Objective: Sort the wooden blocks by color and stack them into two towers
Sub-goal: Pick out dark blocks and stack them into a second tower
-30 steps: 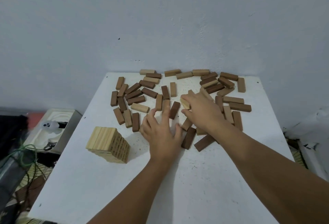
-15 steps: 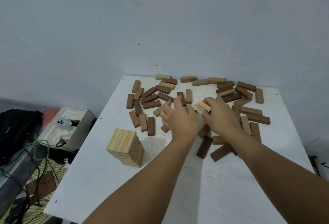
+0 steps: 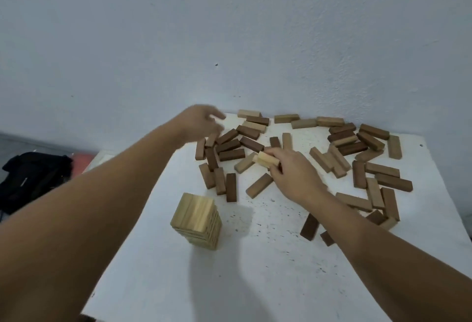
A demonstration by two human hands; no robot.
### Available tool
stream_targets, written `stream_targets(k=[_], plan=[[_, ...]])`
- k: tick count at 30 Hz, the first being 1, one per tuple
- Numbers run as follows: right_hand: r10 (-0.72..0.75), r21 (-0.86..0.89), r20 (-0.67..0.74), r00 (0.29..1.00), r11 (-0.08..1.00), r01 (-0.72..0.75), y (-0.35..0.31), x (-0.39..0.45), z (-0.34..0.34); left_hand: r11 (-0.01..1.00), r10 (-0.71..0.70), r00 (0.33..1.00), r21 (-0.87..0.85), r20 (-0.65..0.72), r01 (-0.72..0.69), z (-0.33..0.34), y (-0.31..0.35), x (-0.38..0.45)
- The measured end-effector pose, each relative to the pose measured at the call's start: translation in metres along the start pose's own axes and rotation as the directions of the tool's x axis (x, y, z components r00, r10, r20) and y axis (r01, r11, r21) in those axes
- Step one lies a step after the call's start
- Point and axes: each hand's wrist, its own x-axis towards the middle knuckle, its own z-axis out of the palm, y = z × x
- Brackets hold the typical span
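Note:
A short tower of light wooden blocks [image 3: 197, 220] stands on the white table [image 3: 255, 270], left of centre. Several loose dark and light blocks [image 3: 357, 158] lie scattered across the far half. My right hand [image 3: 293, 176] is over the middle of the pile and holds a light block [image 3: 267, 160] in its fingertips. My left hand [image 3: 201, 122] reaches to the far left corner above the dark blocks [image 3: 229, 142]; it is blurred, fingers curled near a pale block, and I cannot tell whether it holds it.
A pale wall rises directly behind the table. Left of the table, lower down, lie a black bag [image 3: 30, 178] and a reddish thing [image 3: 81, 160]. The table's left and right edges are near the piles.
My left hand has moved from the middle of the pile out to the far left corner. My right hand, still holding the light block, shifted left. The camera view swung.

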Motion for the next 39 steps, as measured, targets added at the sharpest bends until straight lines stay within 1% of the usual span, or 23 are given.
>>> stream_targets(k=[3, 5, 8, 11, 12, 14, 17, 20, 21, 23, 24, 25, 26, 27, 29, 31, 33, 37, 39], plan=[[0.008, -0.065, -0.031, 0.999, 0.998, -0.010, 0.001, 0.002, 0.014, 0.994, -0.045, 0.995, 0.104, 0.094, 0.035, 0.017, -0.059, 0.000], [0.010, -0.065, -0.062, 0.998, 0.998, -0.014, 0.002, 0.003, 0.021, 0.990, -0.036, 0.995, 0.142, 0.097, 0.022, 0.032, -0.083, 0.000], [0.024, -0.098, -0.082, 0.996, 0.995, -0.032, 0.001, 0.005, 0.028, 1.000, 0.018, 1.000, 0.013, 0.025, -0.018, 0.048, -0.104, 0.003], [0.046, -0.100, -0.073, 0.996, 0.994, -0.053, 0.000, 0.009, 0.032, 0.992, 0.021, 0.999, -0.125, -0.044, -0.026, 0.057, -0.108, 0.006], [0.047, -0.094, -0.068, 0.997, 0.994, -0.053, 0.000, 0.010, 0.032, 0.990, 0.027, 0.998, -0.138, -0.052, -0.033, 0.059, -0.109, 0.006], [0.049, -0.069, -0.055, 0.997, 0.996, -0.053, 0.000, 0.011, 0.031, 0.994, 0.028, 0.999, -0.107, -0.046, -0.033, 0.062, -0.106, 0.006], [0.042, -0.049, -0.034, 0.999, 0.998, -0.043, 0.003, 0.009, 0.028, 0.999, 0.031, 1.000, -0.037, 0.000, -0.031, 0.063, -0.098, 0.006], [0.046, -0.079, -0.041, 0.998, 0.996, -0.049, 0.007, 0.002, 0.023, 0.989, 0.061, 0.992, -0.143, 0.110, -0.045, 0.061, -0.091, 0.006], [0.059, -0.094, -0.060, 0.996, 0.993, -0.065, 0.010, -0.001, 0.021, 0.983, 0.073, 0.990, -0.177, 0.118, -0.051, 0.060, -0.088, 0.007], [0.105, -0.136, -0.102, 0.989, 0.984, -0.118, 0.019, -0.005, 0.015, 0.978, 0.076, 0.997, -0.199, 0.033, -0.068, 0.061, -0.084, 0.011], [0.127, -0.161, -0.118, 0.985, 0.976, -0.146, 0.024, -0.005, 0.012, 0.984, 0.073, 0.997, -0.159, -0.027, -0.077, 0.061, -0.082, 0.015], [0.140, -0.178, -0.132, 0.981, 0.971, -0.163, 0.029, -0.006, 0.010, 0.993, 0.082, 0.994, -0.083, -0.069, -0.087, 0.061, -0.078, 0.018], [0.145, -0.178, -0.142, 0.979, 0.969, -0.169, 0.034, -0.006, 0.008, 0.995, 0.100, 0.992, 0.013, -0.080, -0.099, 0.062, -0.075, 0.021], [0.144, -0.162, -0.146, 0.979, 0.972, -0.168, 0.038, -0.007, 0.007, 0.987, 0.123, 0.991, 0.108, -0.060, -0.116, 0.063, -0.071, 0.024], [0.135, -0.120, -0.151, 0.979, 0.981, -0.154, 0.042, -0.010, 0.006, 0.951, 0.160, 0.986, 0.260, 0.055, -0.169, 0.067, -0.062, 0.030], [0.137, -0.095, -0.160, 0.978, 0.984, -0.153, 0.042, -0.012, 0.005, 0.904, 0.161, 0.967, 0.362, 0.200, -0.225, 0.071, -0.056, 0.038], [0.143, -0.094, -0.168, 0.975, 0.983, -0.160, 0.040, -0.013, 0.005, 0.879, 0.138, 0.951, 0.408, 0.275, -0.245, 0.067, -0.051, 0.047], [0.135, -0.103, -0.164, 0.977, 0.983, -0.153, 0.038, -0.015, 0.005, 0.850, 0.164, 0.963, 0.465, 0.216, -0.249, 0.049, -0.027, 0.059], [0.132, -0.097, -0.141, 0.981, 0.984, -0.146, 0.037, -0.013, 0.005, 0.818, 0.188, 0.953, 0.499, 0.239, -0.287, 0.047, -0.014, 0.064]])
